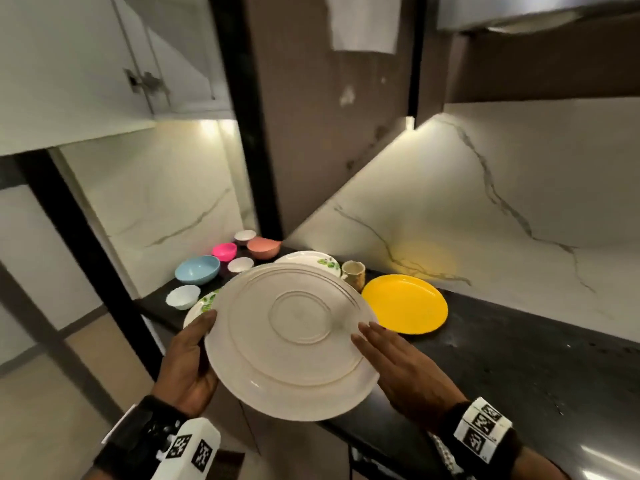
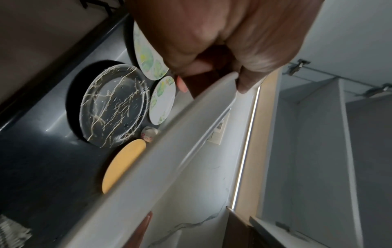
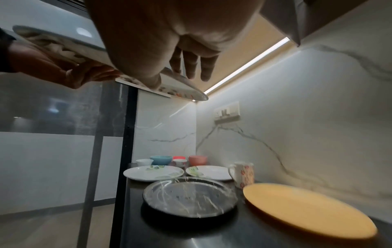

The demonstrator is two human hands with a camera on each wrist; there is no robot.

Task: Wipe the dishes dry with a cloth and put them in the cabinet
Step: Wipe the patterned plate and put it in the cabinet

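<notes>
The left hand (image 1: pixel 187 362) grips the left rim of the white plate (image 1: pixel 291 344), held tilted, underside up, over the front edge of the desk (image 1: pixel 519 358). The right hand (image 1: pixel 405 368), fingers straight, touches its right rim. 1 yellow plate (image 1: pixel 405 303) lies on the desk behind.

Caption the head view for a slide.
Left hand grips a white plate, bottom up, over the counter; right hand at its rim.

In the head view, we find the white plate (image 1: pixel 294 341) hiding the steel plate (image 3: pixel 191 198), most of one leaf-patterned plate (image 1: pixel 204 303), and the fingers of the left hand (image 1: pixel 187 365).
</notes>
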